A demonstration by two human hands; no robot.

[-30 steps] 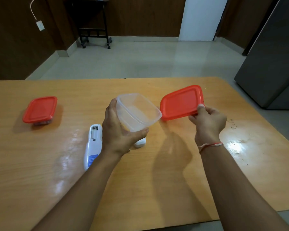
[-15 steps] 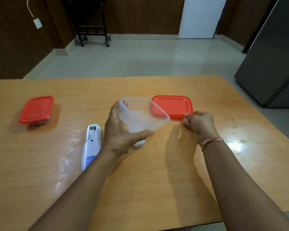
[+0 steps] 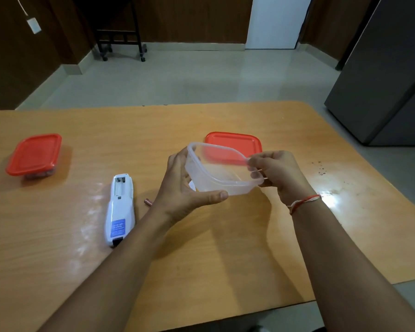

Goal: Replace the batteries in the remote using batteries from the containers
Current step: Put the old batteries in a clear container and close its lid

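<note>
Big orange wood table in a room w/ pale floor, dark walls, a grey fridge on the right.

Both hands are up over the mid of the table, holding a clear tub off the top. The left hand wraps the tub's left side, thumb along the near wall, fingers behind. The right hand pinches the right rim w/ its fingertips. The tub tips a bit toward the person. I can't see any battery in it; it looks empty, but the plastic blurs things, so not sure. Its red lid lies flat on the table just behind the tub.

The remote lies on its face to the left of the hands, back cover off, battery slot at the far end, bare. Its long side runs away from the person, near to far, leaning a bit right at the top. A small battery lies on the table between the remote and the left wrist, just beside both. Something white and yellow peeks out under the tub by the left palm; can't tell what.

A 2nd tub w/ a red lid on sits far left, well apart from the hands. Looks like small things are inside, prob batteries.

So the big point: remote, loose battery and shut tub all lie to the left. The left hand is nearer to each. I think the clear tub must go down first, then the left hand can reach, w/ the battery turned to lie along the slot's long way.
</note>
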